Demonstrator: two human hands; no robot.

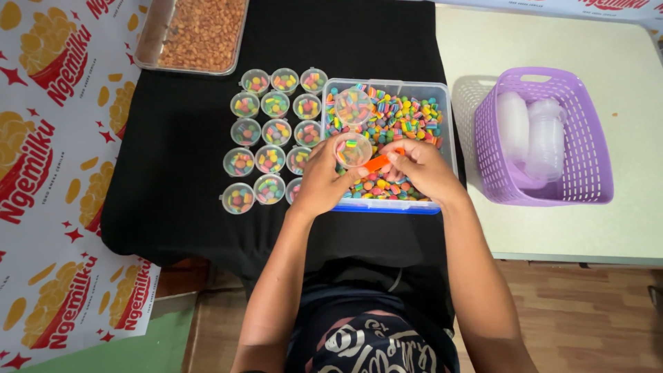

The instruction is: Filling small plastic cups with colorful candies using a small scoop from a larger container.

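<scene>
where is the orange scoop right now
In the head view the orange scoop is near the centre, pinched in the right hand over the clear candy bin, just right of the small cup held by the left hand.

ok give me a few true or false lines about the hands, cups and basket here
1. The left hand holds a small cup over the candy box. True.
2. The right hand holds a blue spoon. False: it holds an orange scoop.
3. The filled cups sit left of the box. True.
4. The purple basket holds candy. False: it holds stacked clear containers.
</scene>
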